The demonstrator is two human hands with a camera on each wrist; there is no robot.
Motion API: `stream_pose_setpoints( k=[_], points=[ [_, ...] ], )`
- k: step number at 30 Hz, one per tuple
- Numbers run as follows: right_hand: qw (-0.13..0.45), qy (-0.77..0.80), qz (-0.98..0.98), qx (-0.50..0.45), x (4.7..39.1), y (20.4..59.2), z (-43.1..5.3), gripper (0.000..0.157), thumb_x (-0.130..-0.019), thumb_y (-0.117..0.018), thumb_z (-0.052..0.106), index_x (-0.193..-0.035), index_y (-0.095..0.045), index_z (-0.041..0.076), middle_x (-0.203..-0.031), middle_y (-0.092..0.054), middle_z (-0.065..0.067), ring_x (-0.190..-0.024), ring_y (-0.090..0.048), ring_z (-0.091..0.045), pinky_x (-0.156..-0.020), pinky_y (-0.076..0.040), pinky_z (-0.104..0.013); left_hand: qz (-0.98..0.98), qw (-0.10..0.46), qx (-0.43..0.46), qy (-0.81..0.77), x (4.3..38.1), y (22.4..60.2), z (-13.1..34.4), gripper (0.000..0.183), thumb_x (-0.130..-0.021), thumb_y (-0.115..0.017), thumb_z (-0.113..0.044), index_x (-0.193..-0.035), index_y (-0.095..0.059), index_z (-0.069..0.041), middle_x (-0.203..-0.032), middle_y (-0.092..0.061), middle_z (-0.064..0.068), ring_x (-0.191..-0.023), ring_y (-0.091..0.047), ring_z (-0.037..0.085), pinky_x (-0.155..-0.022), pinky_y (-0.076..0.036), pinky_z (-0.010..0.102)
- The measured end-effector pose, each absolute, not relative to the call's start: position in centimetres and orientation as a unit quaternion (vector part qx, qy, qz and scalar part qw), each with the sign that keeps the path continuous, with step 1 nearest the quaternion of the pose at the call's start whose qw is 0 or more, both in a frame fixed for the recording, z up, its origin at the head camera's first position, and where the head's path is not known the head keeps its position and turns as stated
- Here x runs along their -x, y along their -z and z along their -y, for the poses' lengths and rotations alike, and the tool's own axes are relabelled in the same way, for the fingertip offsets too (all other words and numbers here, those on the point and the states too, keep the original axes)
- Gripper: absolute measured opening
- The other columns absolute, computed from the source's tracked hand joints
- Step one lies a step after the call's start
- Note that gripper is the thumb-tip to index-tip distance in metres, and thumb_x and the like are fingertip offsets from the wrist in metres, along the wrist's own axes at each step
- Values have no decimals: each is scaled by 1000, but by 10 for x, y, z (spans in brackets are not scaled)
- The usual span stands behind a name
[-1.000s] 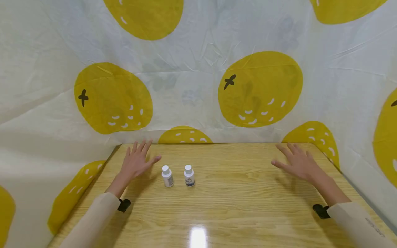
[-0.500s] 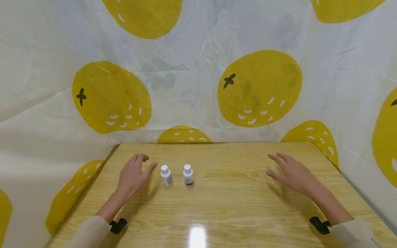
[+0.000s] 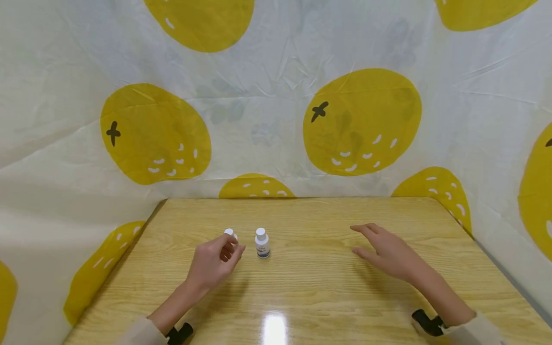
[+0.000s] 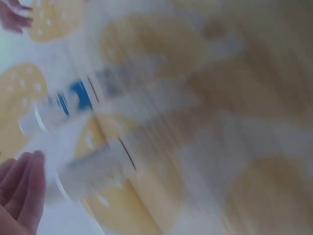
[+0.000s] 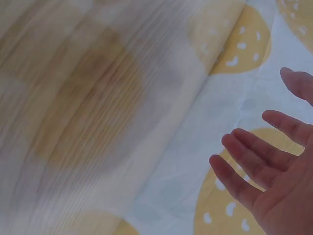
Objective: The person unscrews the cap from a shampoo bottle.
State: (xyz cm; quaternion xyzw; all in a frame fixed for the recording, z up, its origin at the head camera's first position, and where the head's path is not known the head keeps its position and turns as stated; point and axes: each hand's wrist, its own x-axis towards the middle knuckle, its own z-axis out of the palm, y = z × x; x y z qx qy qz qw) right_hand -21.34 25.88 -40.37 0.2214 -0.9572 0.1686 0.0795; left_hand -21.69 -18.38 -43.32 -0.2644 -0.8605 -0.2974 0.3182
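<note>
Two small white bottles with white caps stand upright on the wooden table. My left hand [image 3: 212, 263] is at the left bottle [image 3: 230, 232], covering most of it in the head view, thumb and fingers bent with a gap between them. In the left wrist view, the left fingers [image 4: 27, 188] come close beside the cap end of that bottle [image 4: 98, 174]. Just to its right is the other bottle [image 3: 262, 244], whose label has a blue band. Over the right part of the table hovers my right hand [image 3: 390, 251], empty, its fingers extended and spread in the right wrist view.
The wood-grain table [image 3: 319, 297] is glossy and reflects a light near its front. Behind it and at both sides hangs a white sheet [image 3: 258, 129] printed with big yellow fruit. Each wrist carries a black camera mount [image 3: 428, 323].
My left hand has drawn back from the far left, then moved right to the left bottle, its fingers bending. My right hand has moved left and toward me. Both bottles stay put.
</note>
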Motion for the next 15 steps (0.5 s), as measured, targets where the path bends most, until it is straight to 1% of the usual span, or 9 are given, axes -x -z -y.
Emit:
stream_pose_setpoints(
  k=[2, 3, 5, 7, 9, 11, 13, 15],
  points=[
    [76, -181, 954, -228, 212, 403, -253, 54, -100, -68, 38, -146, -55, 12, -137, -63, -15, -113, -68, -37, -91, -57, -57, 873, 272, 240, 326, 213, 433, 173, 18, -89, -81, -22, -97, -70, -10, -73, -71, -5, -60, -64, -3, -56, -53, 13],
    [74, -187, 952, -231, 212, 403, -250, 54, -100, -68, 37, -146, -56, 12, -138, -63, -15, -114, -68, -36, -92, -57, -57, 879, 246, 226, 342, 211, 433, 169, 20, -91, -80, -23, -103, -70, -10, -77, -73, -3, -63, -67, -1, -59, -55, 14],
    [73, -200, 947, -239, 211, 402, -245, 52, -100, -69, 35, -145, -56, 12, -137, -64, -14, -114, -68, -36, -91, -58, -55, 886, 188, 194, 377, 209, 433, 161, 30, -92, -79, -24, -116, -69, -8, -89, -77, 5, -73, -74, 9, -66, -60, 20],
    [72, -210, 944, -244, 211, 403, -240, 51, -100, -69, 33, -145, -57, 13, -138, -64, -13, -116, -68, -35, -91, -58, -54, 887, 133, 165, 410, 209, 432, 154, 43, -95, -76, -27, -130, -64, -5, -105, -77, 15, -89, -78, 22, -77, -64, 30],
    [67, -219, 941, -248, 212, 404, -235, 51, -101, -68, 34, -145, -56, 13, -139, -64, -12, -117, -67, -34, -90, -58, -52, 881, 83, 141, 444, 209, 433, 149, 55, -97, -74, -28, -142, -56, -3, -125, -71, 23, -110, -73, 35, -91, -62, 41],
    [59, -230, 938, -252, 213, 405, -231, 51, -102, -67, 34, -146, -55, 13, -140, -63, -12, -118, -67, -34, -90, -58, -51, 871, 47, 122, 474, 211, 435, 144, 64, -98, -72, -29, -150, -47, -1, -140, -62, 27, -127, -64, 42, -103, -56, 50],
    [48, -241, 935, -255, 215, 406, -226, 51, -102, -66, 34, -147, -55, 13, -140, -63, -12, -119, -66, -33, -91, -58, -51, 861, 23, 111, 496, 214, 437, 140, 69, -99, -71, -28, -155, -41, 0, -149, -54, 27, -138, -54, 44, -110, -50, 53],
    [40, -254, 932, -255, 216, 407, -223, 50, -103, -65, 35, -147, -54, 13, -141, -63, -11, -120, -65, -33, -92, -58, -51, 851, 10, 110, 514, 217, 440, 136, 70, -99, -71, -25, -156, -38, 1, -154, -49, 28, -143, -48, 46, -114, -46, 55]
  ],
)
